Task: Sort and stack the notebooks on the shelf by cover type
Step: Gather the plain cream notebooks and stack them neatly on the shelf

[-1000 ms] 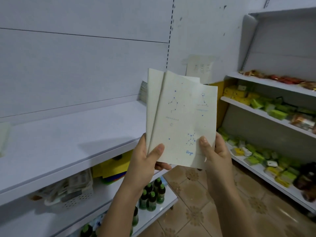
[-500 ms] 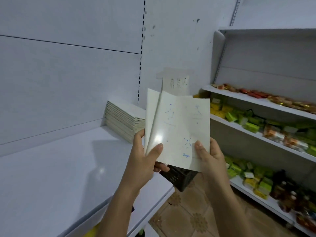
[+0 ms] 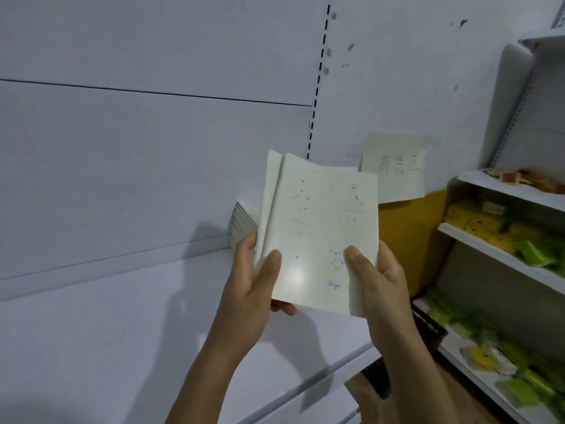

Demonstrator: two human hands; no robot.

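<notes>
I hold a few thin pale notebooks upright in front of me; the front cover carries blue constellation drawings. My left hand grips their lower left corner, thumb on the front cover. My right hand pinches the lower right corner, thumb on the front. Behind the held notebooks, a stack of similar notebooks lies on the white shelf against the back panel, mostly hidden.
A paper note with handwriting is stuck on the wall. To the right stand shelves with yellow and green packets. A dark basket sits low, right of the white shelf. A yellow box stands behind the notebooks.
The view has swung up and to the left, toward the shelf's back panel. The held notebooks now cover most of the stack. Both hands keep the same grip.
</notes>
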